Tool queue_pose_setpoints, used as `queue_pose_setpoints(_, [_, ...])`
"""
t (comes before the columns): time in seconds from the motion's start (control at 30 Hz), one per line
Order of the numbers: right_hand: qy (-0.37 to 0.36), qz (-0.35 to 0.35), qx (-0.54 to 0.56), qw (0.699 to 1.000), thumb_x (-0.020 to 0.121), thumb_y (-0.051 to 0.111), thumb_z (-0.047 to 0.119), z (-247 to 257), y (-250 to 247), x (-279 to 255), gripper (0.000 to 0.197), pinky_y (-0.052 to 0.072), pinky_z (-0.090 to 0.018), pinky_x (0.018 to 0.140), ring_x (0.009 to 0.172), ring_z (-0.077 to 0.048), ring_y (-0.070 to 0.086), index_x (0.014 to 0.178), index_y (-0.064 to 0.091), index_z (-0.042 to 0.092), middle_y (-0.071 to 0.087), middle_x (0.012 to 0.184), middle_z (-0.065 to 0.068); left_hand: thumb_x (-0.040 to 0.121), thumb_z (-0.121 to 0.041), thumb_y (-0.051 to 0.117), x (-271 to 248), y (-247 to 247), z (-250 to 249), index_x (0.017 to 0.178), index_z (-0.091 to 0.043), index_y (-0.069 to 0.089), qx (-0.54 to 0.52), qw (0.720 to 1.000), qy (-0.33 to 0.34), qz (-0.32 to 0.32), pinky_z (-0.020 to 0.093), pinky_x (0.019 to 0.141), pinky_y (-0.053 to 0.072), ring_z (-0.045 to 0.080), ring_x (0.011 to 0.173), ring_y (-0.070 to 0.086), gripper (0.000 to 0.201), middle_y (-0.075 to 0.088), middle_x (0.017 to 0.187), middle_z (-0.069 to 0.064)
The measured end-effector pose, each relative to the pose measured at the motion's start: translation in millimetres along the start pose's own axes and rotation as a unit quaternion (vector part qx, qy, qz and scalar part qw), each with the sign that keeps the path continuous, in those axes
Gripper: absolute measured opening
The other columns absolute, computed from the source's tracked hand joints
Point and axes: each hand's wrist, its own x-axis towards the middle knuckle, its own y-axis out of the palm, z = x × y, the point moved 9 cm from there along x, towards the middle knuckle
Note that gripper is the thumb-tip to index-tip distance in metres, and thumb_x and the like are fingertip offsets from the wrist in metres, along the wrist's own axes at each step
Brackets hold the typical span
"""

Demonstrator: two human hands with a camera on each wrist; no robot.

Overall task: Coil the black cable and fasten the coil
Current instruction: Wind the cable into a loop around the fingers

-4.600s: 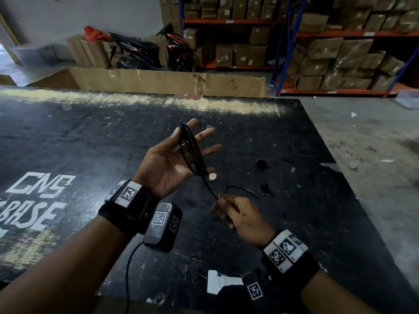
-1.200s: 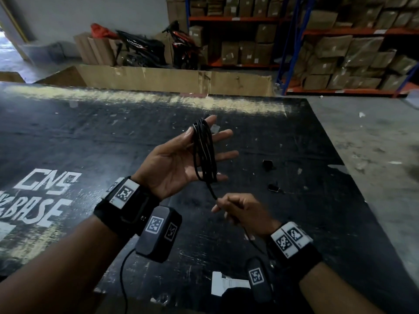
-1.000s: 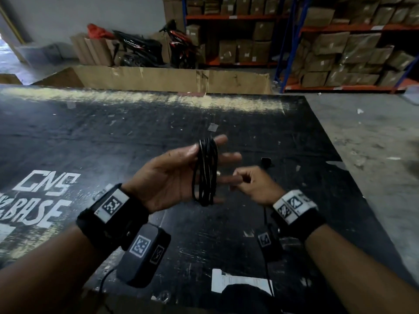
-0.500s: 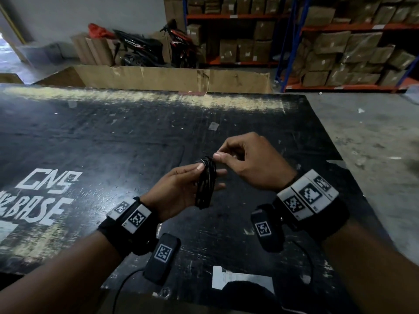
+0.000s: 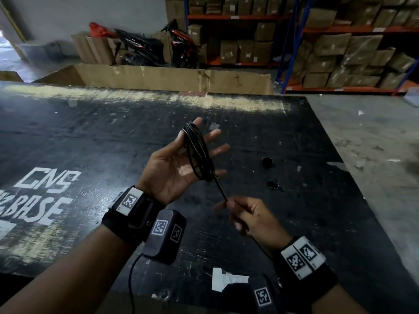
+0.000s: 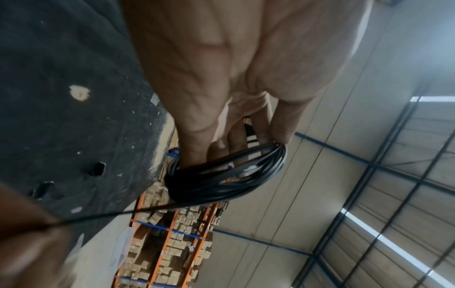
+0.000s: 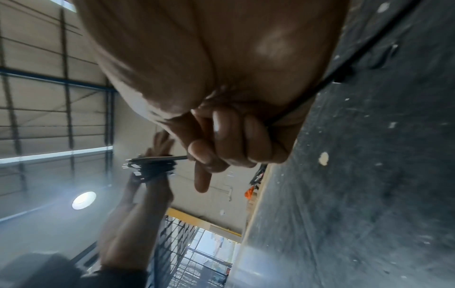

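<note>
The black cable (image 5: 198, 152) is wound in several loops round the straight, spread fingers of my left hand (image 5: 172, 168), which is held palm up above the table. In the left wrist view the coil (image 6: 221, 179) hangs round the fingers (image 6: 197, 136). One taut tail (image 5: 218, 189) runs down from the coil's lower end to my right hand (image 5: 247, 216), which pinches it between thumb and fingers a short way below the left palm. The right wrist view shows those curled fingers (image 7: 221, 148) on the tail, with the coil (image 7: 152, 167) beyond them.
The black tabletop (image 5: 113, 143) bears white lettering (image 5: 45, 193) at the left. Two small black pieces (image 5: 267, 162) (image 5: 273, 185) lie right of the hands and a white paper scrap (image 5: 226, 281) lies near me. A cardboard box (image 5: 170, 75) and shelves (image 5: 340, 46) stand beyond; grey floor (image 5: 374, 143) is on the right.
Half a second ago my right hand was up at the coil's top by the left fingertips. It has swung down below the coil, pulling the tail taut. The coil has thickened over the last seconds.
</note>
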Motion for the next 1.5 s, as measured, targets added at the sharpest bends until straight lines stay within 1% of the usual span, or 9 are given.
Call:
queue_pose_setpoints(0.3, [0.06,0.004,-0.154,0.986,0.103,0.054,0.02,-33,-33,32,0.028,0.03,-0.018,0.041,0.038,-0.002,0.037,0.09,0.075,0.007,0.047,0.05,0.004,0.109,-0.034,0.034,-24,32,37,0.155,-0.024,0.041,-0.019,0.982,-0.13,0.136,0.081,0.114,0.008,0.053,0.15,0.027,0.048,0.045,0.159,0.019])
queue_pose_setpoints(0.43, [0.005,-0.011,-0.243,0.97,0.087,0.07,0.037,10,-45,59,0.014,0.055,-0.029,0.07,0.073,-0.008,0.07,0.078,0.075,0.027,0.075,0.076,0.006,0.103,-0.027,0.049,-40,23,76,0.154,-0.012,0.044,0.084,0.969,-0.184,0.139,0.072,0.114,0.03,0.055,0.144,0.038,0.053,0.048,0.156,0.025])
queue_pose_setpoints(0.5, [-0.012,-0.011,-0.307,0.952,0.084,0.075,0.04,39,-46,66,0.014,0.056,-0.037,0.079,0.08,-0.011,0.071,0.076,0.077,0.028,0.076,0.079,0.006,0.102,-0.025,0.049,-41,8,86,0.15,-0.007,0.048,0.152,0.965,-0.186,0.104,0.064,0.113,0.04,0.051,0.139,0.048,0.052,0.052,0.152,0.026])
queue_pose_setpoints(0.73, [-0.022,-0.003,-0.432,0.901,0.079,0.084,0.035,92,-27,62,0.016,0.045,-0.023,0.065,0.075,-0.003,0.063,0.075,0.078,0.02,0.074,0.076,0.007,0.102,-0.022,0.052,-34,-31,85,0.139,-0.001,0.059,0.244,0.956,-0.153,-0.048,0.041,0.09,0.058,0.043,0.131,0.06,0.043,0.065,0.141,0.017])
queue_pose_setpoints(0.93, [-0.035,-0.099,-0.368,0.924,0.093,0.06,0.015,82,-22,51,0.02,0.048,-0.025,0.07,0.075,-0.006,0.063,0.092,0.08,0.016,0.071,0.079,0.009,0.107,-0.023,0.047,-26,-46,74,0.134,-0.008,0.065,0.234,0.959,-0.093,-0.132,0.041,0.087,0.059,0.042,0.124,0.066,0.036,0.07,0.135,0.016])
queue_pose_setpoints(1.07, [-0.026,-0.16,-0.177,0.971,0.093,0.056,-0.003,54,-21,37,0.025,0.048,-0.016,0.056,0.051,0.003,0.059,0.102,0.077,0.005,0.07,0.072,0.001,0.107,-0.022,0.046,-22,-47,72,0.128,-0.009,0.07,0.213,0.963,-0.058,-0.157,0.038,0.083,0.058,0.037,0.116,0.071,0.035,0.072,0.129,0.018])
queue_pose_setpoints(1.23, [0.027,-0.193,0.023,0.981,0.092,0.067,0.001,27,-17,19,0.008,0.049,-0.018,0.045,0.044,-0.012,0.063,0.09,0.071,-0.006,0.071,0.067,-0.014,0.106,-0.029,0.049,-15,-51,68,0.129,-0.019,0.071,0.154,0.973,-0.02,-0.171,0.059,0.101,0.043,0.042,0.119,0.061,0.034,0.065,0.14,0.021])
queue_pose_setpoints(1.37, [0.05,-0.195,0.04,0.979,0.09,0.069,-0.001,16,-8,11,0.011,0.056,-0.025,0.046,0.045,-0.017,0.066,0.08,0.07,0.002,0.072,0.066,-0.012,0.099,-0.021,0.056,-11,-39,64,0.146,-0.01,0.053,0.138,0.98,-0.008,-0.141,0.061,0.099,0.047,0.048,0.131,0.057,0.048,0.062,0.142,0.025])
queue_pose_setpoints(1.5, [0.042,-0.206,-0.036,0.977,0.088,0.076,0.011,20,-12,11,0.019,0.054,-0.028,0.044,0.041,-0.019,0.065,0.076,0.069,-0.002,0.073,0.063,-0.016,0.098,-0.008,0.054,-8,-30,61,0.147,-0.012,0.052,0.118,0.987,0.015,-0.109,0.047,0.084,0.061,0.029,0.104,0.075,0.049,0.071,0.124,0.021])
